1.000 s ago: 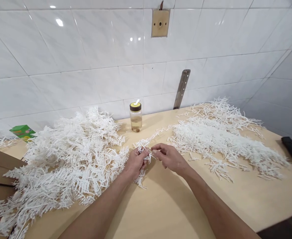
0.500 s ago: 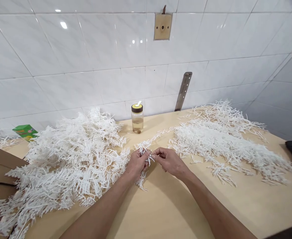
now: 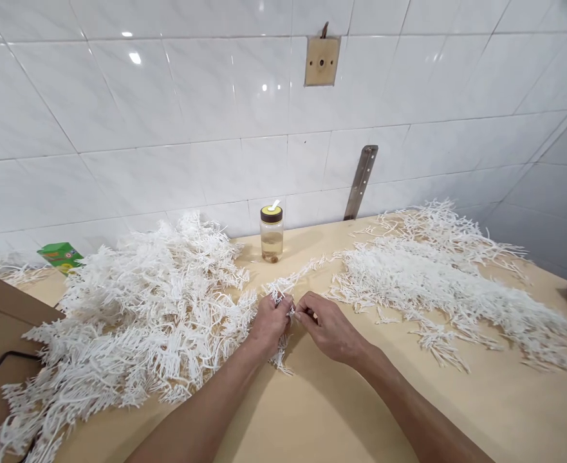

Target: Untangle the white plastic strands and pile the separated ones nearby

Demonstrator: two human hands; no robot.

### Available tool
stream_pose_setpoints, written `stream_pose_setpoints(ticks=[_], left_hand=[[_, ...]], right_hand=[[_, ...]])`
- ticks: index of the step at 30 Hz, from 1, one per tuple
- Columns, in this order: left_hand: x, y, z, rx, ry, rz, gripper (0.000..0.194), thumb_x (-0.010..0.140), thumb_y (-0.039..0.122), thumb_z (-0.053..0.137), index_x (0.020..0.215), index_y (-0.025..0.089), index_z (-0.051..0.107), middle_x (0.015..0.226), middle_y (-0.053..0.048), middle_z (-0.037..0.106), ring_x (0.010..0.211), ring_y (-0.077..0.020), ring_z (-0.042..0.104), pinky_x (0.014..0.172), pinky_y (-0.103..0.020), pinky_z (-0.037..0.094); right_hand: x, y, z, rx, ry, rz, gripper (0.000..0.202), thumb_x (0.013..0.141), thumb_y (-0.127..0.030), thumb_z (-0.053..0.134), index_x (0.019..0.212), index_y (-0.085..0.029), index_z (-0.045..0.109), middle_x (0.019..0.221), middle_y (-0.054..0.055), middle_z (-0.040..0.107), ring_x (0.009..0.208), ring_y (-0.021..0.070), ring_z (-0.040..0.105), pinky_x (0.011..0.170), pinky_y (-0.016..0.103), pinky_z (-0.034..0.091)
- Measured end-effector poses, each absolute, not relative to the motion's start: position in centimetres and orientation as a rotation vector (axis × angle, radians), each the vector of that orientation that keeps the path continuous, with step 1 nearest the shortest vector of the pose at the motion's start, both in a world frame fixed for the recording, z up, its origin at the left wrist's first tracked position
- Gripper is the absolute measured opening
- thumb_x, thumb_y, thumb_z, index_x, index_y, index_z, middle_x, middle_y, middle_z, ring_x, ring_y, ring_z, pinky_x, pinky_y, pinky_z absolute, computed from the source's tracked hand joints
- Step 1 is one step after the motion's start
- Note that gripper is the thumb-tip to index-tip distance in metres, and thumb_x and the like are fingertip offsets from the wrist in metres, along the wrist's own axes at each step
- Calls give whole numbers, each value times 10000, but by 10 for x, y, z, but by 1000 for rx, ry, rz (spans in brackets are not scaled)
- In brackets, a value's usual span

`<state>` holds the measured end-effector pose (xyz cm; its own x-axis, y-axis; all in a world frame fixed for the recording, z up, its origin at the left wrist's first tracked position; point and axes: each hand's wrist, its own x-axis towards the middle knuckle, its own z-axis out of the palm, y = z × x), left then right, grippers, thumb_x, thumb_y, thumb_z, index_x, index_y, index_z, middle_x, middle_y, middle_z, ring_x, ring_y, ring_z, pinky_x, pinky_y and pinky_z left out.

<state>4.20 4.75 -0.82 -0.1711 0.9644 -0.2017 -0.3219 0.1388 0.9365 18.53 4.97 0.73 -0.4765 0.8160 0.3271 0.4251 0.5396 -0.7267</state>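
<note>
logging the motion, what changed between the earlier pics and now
The right hand dipped slightly towards the person; less of the white strands in the left hand shows. The view swung slightly up and left. The left hand's hold, jar, left pile and right pile stayed.

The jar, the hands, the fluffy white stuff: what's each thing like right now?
Jar: standing, lid on, partly filled with liquid
Left hand: closed on white strands
Right hand: fingertips pinched
Left pile: heaped, tangled
Right pile: flatter, spread out
Green box: partly hidden
Metal strip: tilted
</note>
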Motion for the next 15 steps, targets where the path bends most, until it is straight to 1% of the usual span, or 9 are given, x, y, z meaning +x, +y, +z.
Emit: stream_pose_setpoints(ticks=[4,6,8,10,12,15], left_hand=[[41,47,-7,789,1207,1353,404,645,439,770,625,179,462,510,71,401,450,-61,353,443,-206,278],[40,46,-5,810,1168,1332,408,649,456,764,632,179,464,502,79,377,436,-54,327,428,-202,249],[39,46,-3,811,1122,1314,413,649,477,764,665,179,480,498,88,359,413,-45,286,404,-198,191],[38,46,-2,784,1088,1303,425,639,485,778,705,178,492,517,87,386,402,-36,270,391,-196,142],[37,46,-1,739,1081,1308,433,620,461,802,726,177,493,549,82,417,408,-31,288,389,-189,130],[36,47,-1,686,1079,1308,438,590,414,831,726,174,491,583,80,434,420,-24,315,390,-177,135]], right_hand=[[188,46,10,-926,-2141,834,171,936,-244,466,781,-209,527,748,4,558,675,144,482,603,269,373],[190,47,10,-952,-2117,864,171,936,-276,478,792,-212,543,752,6,578,679,146,502,596,266,384],[194,52,9,-1007,-2040,858,185,931,-321,489,805,-213,569,749,10,600,682,152,530,603,269,404],[201,59,9,-1100,-1913,801,216,918,-373,499,811,-209,592,729,17,616,670,161,556,608,277,423],[213,68,9,-1246,-1777,694,240,889,-407,516,791,-205,602,690,23,623,640,171,570,603,289,431],[239,81,7,-1506,-1630,479,201,833,-375,546,744,-205,607,648,28,627,605,184,575,620,312,441]])
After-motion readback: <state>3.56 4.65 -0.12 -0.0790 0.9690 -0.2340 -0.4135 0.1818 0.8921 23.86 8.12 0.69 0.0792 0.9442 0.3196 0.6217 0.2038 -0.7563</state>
